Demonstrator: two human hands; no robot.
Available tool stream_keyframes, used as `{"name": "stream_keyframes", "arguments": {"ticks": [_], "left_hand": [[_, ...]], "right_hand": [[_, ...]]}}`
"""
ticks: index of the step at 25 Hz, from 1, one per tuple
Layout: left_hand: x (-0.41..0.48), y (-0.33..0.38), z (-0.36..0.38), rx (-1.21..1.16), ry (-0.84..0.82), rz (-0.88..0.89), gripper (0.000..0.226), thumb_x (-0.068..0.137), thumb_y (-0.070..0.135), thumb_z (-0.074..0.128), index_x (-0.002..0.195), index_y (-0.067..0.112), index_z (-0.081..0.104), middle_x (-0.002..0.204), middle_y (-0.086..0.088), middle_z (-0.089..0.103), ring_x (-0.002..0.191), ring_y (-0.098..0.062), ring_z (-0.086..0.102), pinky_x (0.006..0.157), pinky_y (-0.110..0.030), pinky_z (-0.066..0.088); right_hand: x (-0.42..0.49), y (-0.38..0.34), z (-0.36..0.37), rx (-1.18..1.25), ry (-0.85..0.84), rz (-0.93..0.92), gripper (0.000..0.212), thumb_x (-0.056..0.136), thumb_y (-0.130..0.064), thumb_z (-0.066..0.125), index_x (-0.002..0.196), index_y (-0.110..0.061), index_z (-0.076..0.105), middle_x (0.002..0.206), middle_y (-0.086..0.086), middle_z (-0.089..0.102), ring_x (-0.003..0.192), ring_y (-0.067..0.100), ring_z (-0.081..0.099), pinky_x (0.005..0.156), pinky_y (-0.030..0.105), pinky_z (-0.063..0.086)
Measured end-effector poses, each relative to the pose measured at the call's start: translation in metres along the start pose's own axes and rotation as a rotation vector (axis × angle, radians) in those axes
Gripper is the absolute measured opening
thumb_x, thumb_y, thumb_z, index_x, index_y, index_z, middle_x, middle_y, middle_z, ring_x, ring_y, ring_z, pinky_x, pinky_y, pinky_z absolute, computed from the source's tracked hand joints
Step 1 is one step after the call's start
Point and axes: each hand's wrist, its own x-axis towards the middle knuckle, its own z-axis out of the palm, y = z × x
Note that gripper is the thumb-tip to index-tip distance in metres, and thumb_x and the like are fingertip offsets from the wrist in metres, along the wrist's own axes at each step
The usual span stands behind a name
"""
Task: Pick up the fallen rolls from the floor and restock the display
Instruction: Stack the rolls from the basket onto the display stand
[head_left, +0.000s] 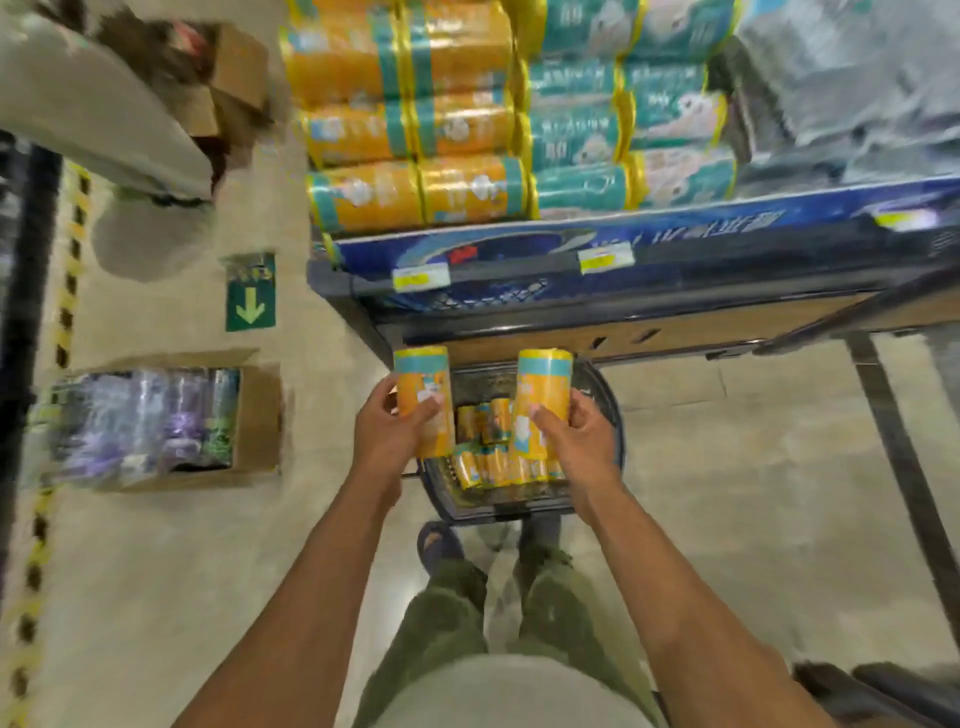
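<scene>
Left hand (387, 431): fingers and thumb curled round an orange roll (421, 384), held upright over the basket's left edge.
Right hand (576, 441): grips a second orange roll (543, 389), upright over the basket's right side.
Basket (614, 415): on the floor, with loose rolls (493, 447) lying inside.
Display shelf (675, 254): just beyond the basket, carrying stacked rolls (415, 130) in orange and teal.
Cardboard box (260, 415): on the floor, left of the basket.

Bright, even overhead light is filling the aisle. Glare is streaking the glossy orange plastic-wrapped rolls (415, 124). Soft shadows are falling on the pale floor (727, 467). Motion blur is smearing the brown cardboard box (260, 415) and left edge; wide-angle distortion is bending the borders.
</scene>
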Motion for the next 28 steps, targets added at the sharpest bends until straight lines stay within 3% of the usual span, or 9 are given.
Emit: {"name": "stream_keyframes", "arguments": {"ticks": [2,7,10,13,16,20,24,26,28], "left_hand": [[-0.022,0.035,-0.014,-0.027,0.028,-0.016,0.04,0.083,0.022,0.084,0.118,0.02,0.064,0.11,0.0,0.074,0.09,-0.013,0.073,0.064,-0.025,0.058],[-0.04,0.096,-0.025,-0.079,0.054,0.032,0.042,0.082,0.024,0.085,0.117,0.023,0.061,0.113,0.0,0.073,0.096,-0.016,0.073,0.066,-0.026,0.058],[-0.037,0.129,-0.015,-0.109,0.087,0.092,0.04,0.081,0.024,0.085,0.114,0.026,0.063,0.111,0.0,0.073,0.095,-0.015,0.072,0.063,-0.021,0.056],[-0.024,0.162,-0.006,-0.067,0.113,0.189,0.048,0.077,0.022,0.089,0.118,0.026,0.064,0.114,0.002,0.073,0.102,-0.016,0.07,0.08,-0.032,0.06],[-0.002,0.202,-0.008,0.096,0.091,0.281,0.063,0.074,0.028,0.091,0.129,0.025,0.06,0.123,0.005,0.068,0.113,-0.014,0.065,0.097,-0.039,0.056],[0.049,0.259,-0.025,0.372,0.094,0.469,0.066,0.07,0.031,0.092,0.128,0.031,0.059,0.117,0.007,0.067,0.103,-0.013,0.066,0.085,-0.033,0.056],[0.112,0.292,-0.038,0.843,0.139,0.748,0.072,0.069,0.04,0.086,0.134,0.036,0.056,0.128,0.007,0.065,0.116,-0.021,0.061,0.096,-0.041,0.05],[0.138,0.3,-0.04,1.016,0.099,0.828,0.072,0.072,0.036,0.085,0.137,0.036,0.055,0.135,0.007,0.062,0.127,-0.022,0.056,0.106,-0.044,0.041],[0.152,0.296,-0.038,1.136,0.021,0.857,0.074,0.075,0.032,0.084,0.141,0.036,0.051,0.142,0.009,0.057,0.135,-0.019,0.048,0.112,-0.045,0.03]], "right_hand": [[-0.03,-0.028,0.001,0.046,0.006,-0.006,0.033,0.087,-0.022,0.081,0.117,-0.026,0.067,0.1,-0.005,0.078,0.087,0.013,0.076,0.073,0.034,0.062],[-0.043,-0.083,-0.008,0.054,-0.035,-0.084,0.038,0.091,-0.022,0.077,0.127,-0.018,0.065,0.107,0.003,0.078,0.093,0.021,0.077,0.08,0.043,0.063],[-0.024,-0.123,-0.011,0.029,-0.112,-0.155,0.038,0.093,-0.02,0.075,0.129,-0.018,0.064,0.107,0.003,0.078,0.091,0.017,0.077,0.07,0.03,0.061],[0.002,-0.168,-0.006,-0.053,-0.19,-0.229,0.043,0.091,-0.023,0.077,0.132,-0.021,0.062,0.11,-0.001,0.077,0.092,0.012,0.075,0.073,0.029,0.061],[0.027,-0.214,0.006,-0.14,-0.252,-0.319,0.043,0.09,-0.023,0.079,0.13,-0.023,0.061,0.121,0.002,0.073,0.1,0.015,0.073,0.086,0.038,0.06],[0.062,-0.269,0.041,-0.316,-0.253,-0.459,0.067,0.088,-0.026,0.081,0.146,-0.019,0.049,0.128,-0.007,0.059,0.107,0.011,0.061,0.079,0.017,0.051],[0.105,-0.298,0.08,-0.701,-0.108,-0.796,0.076,0.08,-0.028,0.085,0.147,-0.026,0.05,0.14,-0.006,0.057,0.126,0.019,0.051,0.101,0.039,0.045],[0.125,-0.305,0.094,-0.928,-0.069,-0.959,0.076,0.074,-0.024,0.087,0.142,-0.026,0.054,0.138,0.001,0.061,0.125,0.03,0.053,0.103,0.048,0.043],[0.141,-0.303,0.103,-1.06,-0.073,-0.994,0.076,0.07,-0.025,0.087,0.139,-0.025,0.055,0.136,0.003,0.061,0.125,0.034,0.054,0.104,0.051,0.041]]}}
